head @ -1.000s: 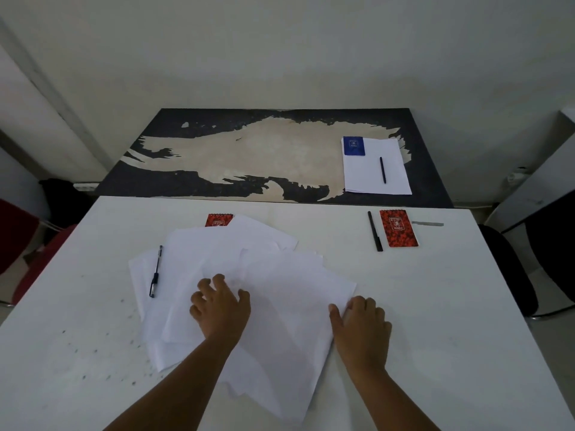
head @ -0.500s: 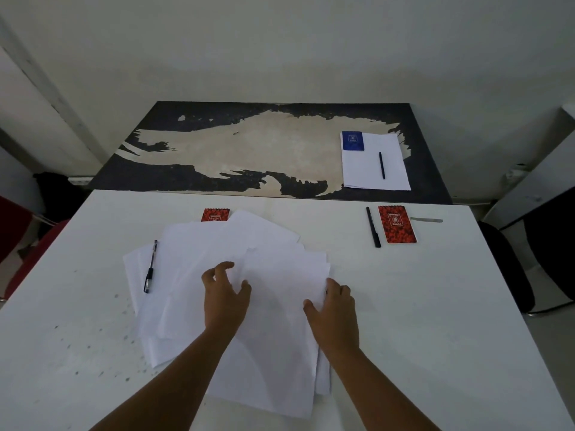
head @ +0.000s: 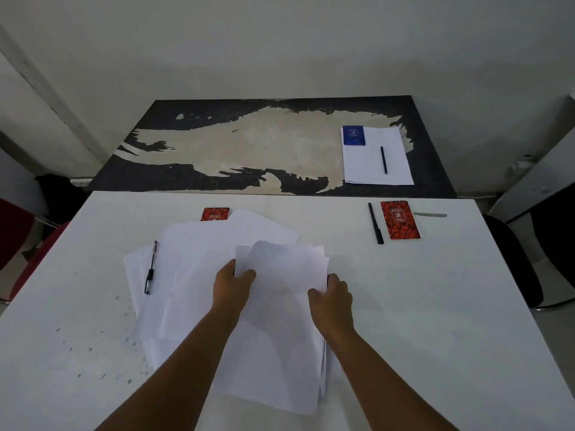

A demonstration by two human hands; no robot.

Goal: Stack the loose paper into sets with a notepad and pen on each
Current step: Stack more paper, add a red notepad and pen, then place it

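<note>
Loose white paper (head: 199,275) lies spread over the middle of the white table (head: 435,306). My left hand (head: 231,286) and my right hand (head: 333,295) grip the two sides of a bunch of sheets (head: 286,306) on top of the spread. A black pen (head: 151,269) rests on the sheets at the left. One red notepad (head: 215,214) peeks out from under the paper's far edge. Another red notepad (head: 399,219) lies at the far right beside a black pen (head: 375,223). A finished set (head: 376,163) with a blue notepad (head: 353,135) and pen (head: 384,159) sits on the far table.
The dark, worn far table (head: 249,150) butts against the white one. A small grey strip (head: 431,215) lies right of the red notepad. Dark chairs (head: 516,259) stand at the right, and red seating (head: 18,244) at the left. Dark specks mark the table's near left.
Both hands moved inward and gathered the flat sheets into a narrower bunch, then closed on its sides. The right hand shifted left. The view tilted slightly.
</note>
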